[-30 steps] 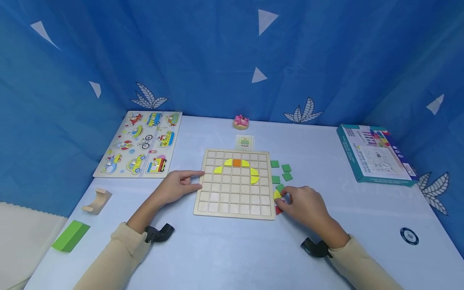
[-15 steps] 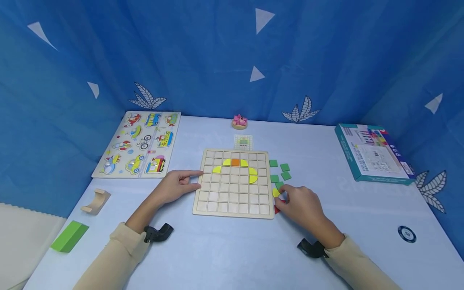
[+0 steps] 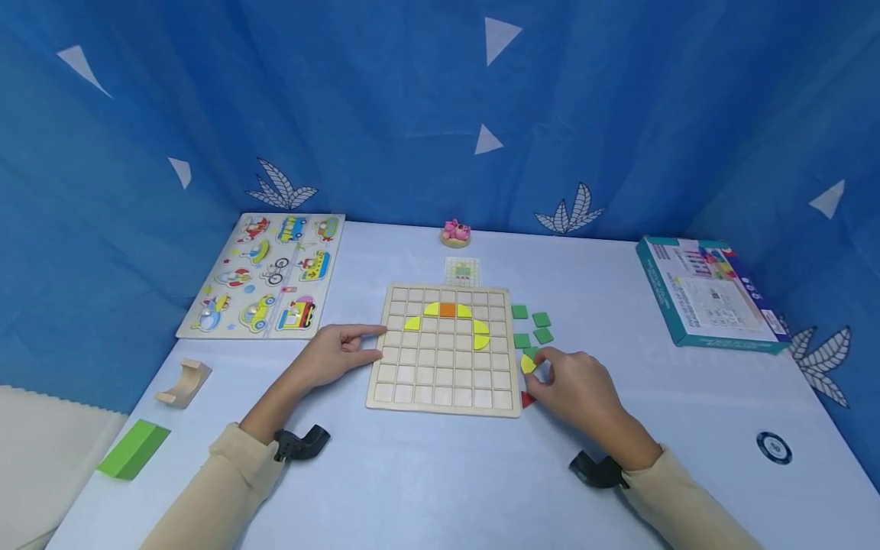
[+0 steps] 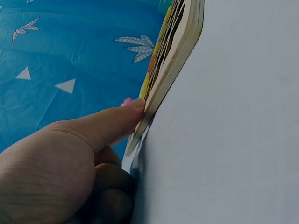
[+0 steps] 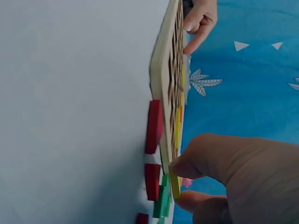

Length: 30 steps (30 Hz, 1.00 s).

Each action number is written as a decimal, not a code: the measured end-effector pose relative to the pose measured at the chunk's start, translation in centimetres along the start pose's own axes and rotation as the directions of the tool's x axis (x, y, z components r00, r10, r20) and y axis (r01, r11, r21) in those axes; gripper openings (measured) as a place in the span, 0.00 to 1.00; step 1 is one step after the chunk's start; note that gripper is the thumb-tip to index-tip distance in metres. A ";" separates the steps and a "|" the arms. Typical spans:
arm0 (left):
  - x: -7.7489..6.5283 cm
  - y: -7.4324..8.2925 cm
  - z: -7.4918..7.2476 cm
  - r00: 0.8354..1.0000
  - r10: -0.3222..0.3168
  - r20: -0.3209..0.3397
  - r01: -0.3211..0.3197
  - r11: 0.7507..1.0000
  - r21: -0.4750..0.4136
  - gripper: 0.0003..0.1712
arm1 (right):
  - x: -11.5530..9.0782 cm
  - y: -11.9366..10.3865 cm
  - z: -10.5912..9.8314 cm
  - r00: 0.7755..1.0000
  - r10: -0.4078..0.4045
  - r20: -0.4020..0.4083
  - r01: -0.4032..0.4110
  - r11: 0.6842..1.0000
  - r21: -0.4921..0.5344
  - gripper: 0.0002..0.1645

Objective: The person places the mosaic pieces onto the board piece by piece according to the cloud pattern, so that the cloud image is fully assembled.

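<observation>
Yellow piece (image 3: 528, 364) beside board (image 3: 445, 357), long axis near-to-far

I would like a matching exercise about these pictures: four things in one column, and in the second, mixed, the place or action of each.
1. left hand
2. right hand
3. orange square
4. pink figurine

A. lying in the grid board
B. beyond the pattern card
C. at the grid board's left edge
D. pinching a yellow piece

Pairs: 1-C; 2-D; 3-A; 4-B
</observation>
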State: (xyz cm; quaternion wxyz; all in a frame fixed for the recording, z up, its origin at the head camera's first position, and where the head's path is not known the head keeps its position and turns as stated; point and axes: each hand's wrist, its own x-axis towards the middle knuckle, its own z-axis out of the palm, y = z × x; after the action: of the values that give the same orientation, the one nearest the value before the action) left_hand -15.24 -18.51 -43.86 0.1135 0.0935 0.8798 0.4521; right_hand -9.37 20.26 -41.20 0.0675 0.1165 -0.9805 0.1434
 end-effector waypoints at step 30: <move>-0.1 0.0 0.1 1.000 -0.001 -0.011 0.001 1.000 0.027 0.25 | 6.6 -7.5 1.0 0.942 -0.336 0.029 0.326 0.929 0.175 0.15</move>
State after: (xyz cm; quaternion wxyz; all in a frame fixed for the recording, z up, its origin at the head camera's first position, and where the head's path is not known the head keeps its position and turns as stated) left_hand -15.15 -18.47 -43.90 0.1076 0.0921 0.8865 0.4405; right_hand -13.95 11.63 -39.11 0.0519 0.2893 -0.9328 0.2085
